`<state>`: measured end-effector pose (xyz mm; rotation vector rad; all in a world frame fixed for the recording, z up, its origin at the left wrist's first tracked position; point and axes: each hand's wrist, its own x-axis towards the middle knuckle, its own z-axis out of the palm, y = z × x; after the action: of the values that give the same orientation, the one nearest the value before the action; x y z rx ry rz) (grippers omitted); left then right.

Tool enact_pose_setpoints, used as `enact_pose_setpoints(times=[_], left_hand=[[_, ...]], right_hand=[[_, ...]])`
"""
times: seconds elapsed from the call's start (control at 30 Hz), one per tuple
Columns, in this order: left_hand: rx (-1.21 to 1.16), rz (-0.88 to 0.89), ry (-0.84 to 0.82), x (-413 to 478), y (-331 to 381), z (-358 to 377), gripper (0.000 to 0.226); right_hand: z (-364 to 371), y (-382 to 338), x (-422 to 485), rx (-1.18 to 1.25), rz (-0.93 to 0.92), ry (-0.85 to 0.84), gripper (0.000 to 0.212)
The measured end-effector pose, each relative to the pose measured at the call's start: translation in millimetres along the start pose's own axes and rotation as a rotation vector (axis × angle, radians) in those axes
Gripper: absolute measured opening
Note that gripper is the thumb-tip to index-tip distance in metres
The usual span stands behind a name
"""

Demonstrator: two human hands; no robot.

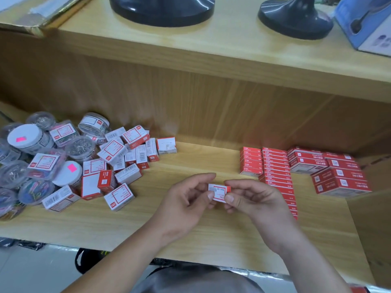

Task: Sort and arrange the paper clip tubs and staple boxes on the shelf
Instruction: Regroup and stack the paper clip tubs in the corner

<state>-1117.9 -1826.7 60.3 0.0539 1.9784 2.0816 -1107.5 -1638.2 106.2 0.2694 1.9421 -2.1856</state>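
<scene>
Left end: a heap of round clear plastic paper clip tubs (29, 157) lies on the pale wooden lower shelf (190, 235).
Just right: loose red-and-white cardboard staple boxes (118, 163), touching the tubs.
Middle, front: one small red-and-white carton (219, 192), pinched between left hand (186, 199) and right hand (251, 199).
Right end: stacked rows of red cardboard staple packs (275, 166).
Above: upper wooden shelf (232, 51) bearing two black round bases (160, 11), a blue cardboard box (364, 24) rightmost.
</scene>
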Motion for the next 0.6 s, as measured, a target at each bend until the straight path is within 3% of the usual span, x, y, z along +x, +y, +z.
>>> enact_pose_setpoints(times=[0.2, 0.3, 0.4, 0.53, 0.6], left_hand=[[-0.013, -0.025, -0.090, 12.1, 6.5, 14.4, 0.013], [-0.134, -0.070, -0.121, 19.1, 12.4, 33.0, 0.015], [-0.105, -0.087, -0.138, 25.3, 9.0, 45.5, 0.012], [0.242, 0.169, -0.008, 37.0, -4.3, 44.1, 0.033], [0.380, 0.326, -0.057, 43.6, -4.8, 43.2, 0.030]], right_hand=[[-15.9, -6.8, -1.5, -0.051, -0.027, 0.100, 0.036], [-26.5, -5.8, 0.7, -0.231, -0.069, 0.096, 0.030], [-39.7, -7.9, 6.3, -0.457, -0.170, 0.112, 0.019], [-63.6, -16.8, 13.4, -0.921, -0.222, 0.084, 0.016], [-67.3, -19.7, 16.1, -1.045, -0.248, 0.054, 0.015]])
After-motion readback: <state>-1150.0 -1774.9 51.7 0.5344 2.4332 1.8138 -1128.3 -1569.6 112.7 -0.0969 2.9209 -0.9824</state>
